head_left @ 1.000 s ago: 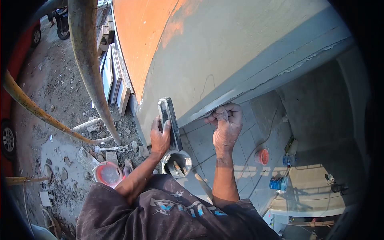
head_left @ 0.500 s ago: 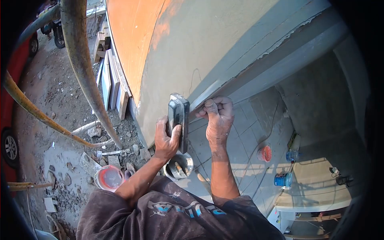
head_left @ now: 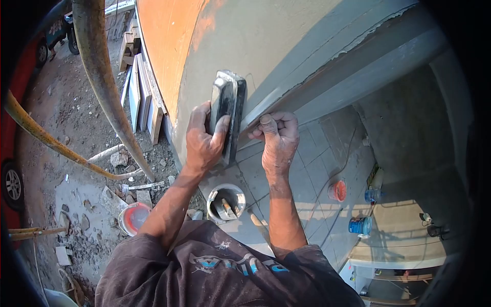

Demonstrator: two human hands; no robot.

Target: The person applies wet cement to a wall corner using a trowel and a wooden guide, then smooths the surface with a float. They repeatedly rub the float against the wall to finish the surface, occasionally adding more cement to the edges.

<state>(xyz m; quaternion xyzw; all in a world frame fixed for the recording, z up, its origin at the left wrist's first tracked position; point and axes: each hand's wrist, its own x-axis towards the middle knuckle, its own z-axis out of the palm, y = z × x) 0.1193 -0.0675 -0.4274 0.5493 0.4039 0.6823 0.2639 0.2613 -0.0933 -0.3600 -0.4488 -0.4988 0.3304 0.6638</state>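
My left hand [head_left: 204, 138] is wrapped round the grip of a black plastering float [head_left: 234, 110], which is smeared with grey plaster. The float stands upright against the lower part of the grey plastered wall [head_left: 250, 46], near its corner. Along that corner runs a long straight grey strip [head_left: 266, 108] with a ragged plaster edge above it. My right hand [head_left: 280, 146] is closed, thumb against curled fingers, at the strip's lower end. Its fingertips are partly hidden behind the strip's edge.
Below my hands stands a bucket [head_left: 209, 202] with tools inside. A red-rimmed bucket [head_left: 123, 220] sits at left among rubble. Bamboo poles [head_left: 94, 66] rise on the left. On the tiled floor are a red bucket [head_left: 337, 191] and a blue bucket [head_left: 359, 225].
My left hand has moved the float upward along the wall, and its top now leans slightly right. My right hand stays at the strip's lower end. The view has shifted slightly.
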